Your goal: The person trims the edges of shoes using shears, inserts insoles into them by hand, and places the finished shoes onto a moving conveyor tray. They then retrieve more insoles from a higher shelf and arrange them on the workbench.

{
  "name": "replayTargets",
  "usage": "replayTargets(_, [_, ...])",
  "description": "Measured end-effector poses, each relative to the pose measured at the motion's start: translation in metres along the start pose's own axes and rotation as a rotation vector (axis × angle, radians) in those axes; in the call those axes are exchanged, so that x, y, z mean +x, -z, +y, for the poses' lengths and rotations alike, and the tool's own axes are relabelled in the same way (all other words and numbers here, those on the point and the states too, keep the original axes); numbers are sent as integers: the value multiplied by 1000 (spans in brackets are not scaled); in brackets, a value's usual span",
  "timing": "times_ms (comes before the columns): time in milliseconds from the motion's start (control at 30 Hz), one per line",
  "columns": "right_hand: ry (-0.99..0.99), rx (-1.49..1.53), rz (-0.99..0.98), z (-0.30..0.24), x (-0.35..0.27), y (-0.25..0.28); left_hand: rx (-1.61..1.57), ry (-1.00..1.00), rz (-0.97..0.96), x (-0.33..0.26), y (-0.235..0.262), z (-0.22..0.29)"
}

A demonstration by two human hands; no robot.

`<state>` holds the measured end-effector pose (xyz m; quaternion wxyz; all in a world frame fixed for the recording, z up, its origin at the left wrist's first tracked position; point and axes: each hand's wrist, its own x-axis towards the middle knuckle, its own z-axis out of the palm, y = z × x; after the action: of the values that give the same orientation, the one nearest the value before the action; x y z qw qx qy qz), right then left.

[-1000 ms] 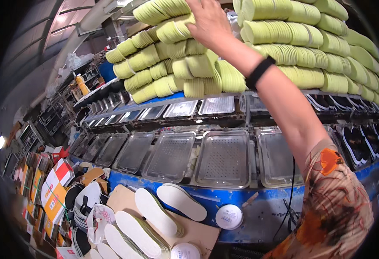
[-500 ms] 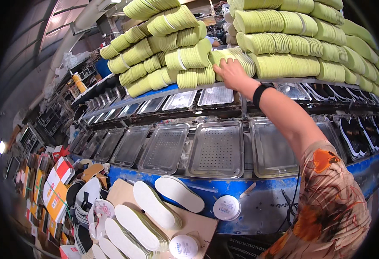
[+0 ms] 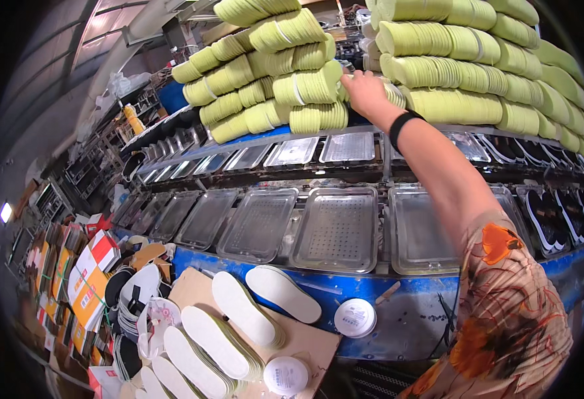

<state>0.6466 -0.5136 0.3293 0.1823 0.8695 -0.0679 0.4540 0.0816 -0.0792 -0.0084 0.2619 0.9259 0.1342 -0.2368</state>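
Note:
My right hand (image 3: pixel 368 96), with a black band on its wrist, reaches far up into the gap between two piles of yellow-green insoles. Its fingers are curled over a bundle of insoles (image 3: pixel 395 96), which shows only in part behind the hand. To its left rises one pile of banded insole bundles (image 3: pixel 298 86); a larger pile (image 3: pixel 448 70) stands to its right. My left hand is out of view.
Below the piles run metal trays (image 3: pixel 335 229) on a blue-edged bench (image 3: pixel 398 332). Black shoe uppers (image 3: pixel 545 219) sit at the right. White insole stacks (image 3: pixel 219 342) lie on a board near two round white tubs (image 3: pixel 355 318). Cartons (image 3: pixel 92 276) stand at left.
The view has shifted slightly, moving the scene right. My right hand has pushed a little deeper into the gap, and less of the insole bundle under it shows.

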Motion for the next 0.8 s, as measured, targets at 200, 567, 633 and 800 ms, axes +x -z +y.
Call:
replayTargets(200, [2, 79, 50, -1, -25, 16, -15, 6, -3, -2, -2, -1])
replayTargets(567, [95, 184, 288, -15, -116, 92, -7, -2, 8, 2, 4, -7])
replayTargets(633, [93, 215, 308, -8, -145, 120, 2, -10, 18, 4, 4, -8])
replayTargets(800, [127, 412, 370, 23, -191, 173, 36, -36, 48, 5, 0, -9])
